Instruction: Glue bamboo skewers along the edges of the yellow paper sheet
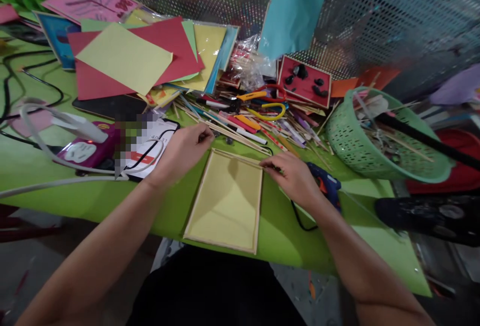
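A yellow sheet of card point(228, 201) lies on the green table, edged on its sides with thin wooden sticks. Along its far edge runs a thin wooden stick point(236, 157). My right hand point(294, 176) pinches the right end of this stick at the far right corner of the card. Just above the far left corner is my left hand point(187, 146), its fingers curled together; whatever they may hold is hidden. Beside my right wrist lies a blue glue gun point(326, 186), partly covered by the hand.
Loose sticks, pens and scissors point(266, 111) are heaped beyond the card. A green basket point(345, 136) stands to the right. At left are a purple power strip point(86, 148), cables and a phone-like device point(150, 153). Coloured paper point(127, 56) is stacked at the back left.
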`<state>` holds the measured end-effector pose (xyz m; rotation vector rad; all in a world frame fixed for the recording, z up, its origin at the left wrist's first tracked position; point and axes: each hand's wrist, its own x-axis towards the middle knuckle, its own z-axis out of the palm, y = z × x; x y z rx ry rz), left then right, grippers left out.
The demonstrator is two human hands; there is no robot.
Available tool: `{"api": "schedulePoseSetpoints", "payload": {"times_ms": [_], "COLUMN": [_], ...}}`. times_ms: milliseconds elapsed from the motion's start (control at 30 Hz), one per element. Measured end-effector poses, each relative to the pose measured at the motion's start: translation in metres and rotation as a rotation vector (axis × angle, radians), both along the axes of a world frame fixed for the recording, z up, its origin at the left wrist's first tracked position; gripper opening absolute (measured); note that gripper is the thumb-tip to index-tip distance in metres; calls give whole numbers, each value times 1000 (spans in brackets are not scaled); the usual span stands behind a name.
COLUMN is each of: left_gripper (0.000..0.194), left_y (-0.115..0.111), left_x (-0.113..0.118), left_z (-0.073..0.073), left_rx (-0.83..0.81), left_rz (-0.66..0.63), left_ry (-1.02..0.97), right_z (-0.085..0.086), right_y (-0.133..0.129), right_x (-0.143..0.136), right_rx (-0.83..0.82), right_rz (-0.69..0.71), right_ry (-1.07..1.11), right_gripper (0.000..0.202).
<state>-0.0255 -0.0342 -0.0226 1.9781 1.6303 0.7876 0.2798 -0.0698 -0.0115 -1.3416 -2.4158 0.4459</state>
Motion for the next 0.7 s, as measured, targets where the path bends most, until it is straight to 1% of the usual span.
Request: {"api": "schedulePoseSetpoints", "payload": {"times_ms": [300, 467, 700], "left_gripper": [18, 21, 18], "left_y": [-2, -2, -1], "left_x": [-1, 0, 3], "left_z": [3, 2, 1], "left_rx": [-35, -6, -3], "left_rz": [-30, -34, -172], "left_ry": [164, 263, 250], "right_z": [-4, -6, -7], "right_y": [2, 2, 3], "right_x": [-2, -2, -5], "right_rx": [24, 42, 82], "right_rz": [12, 7, -9], "right_ry": [-29, -36, -63], "right_gripper": [12, 13, 15]}}
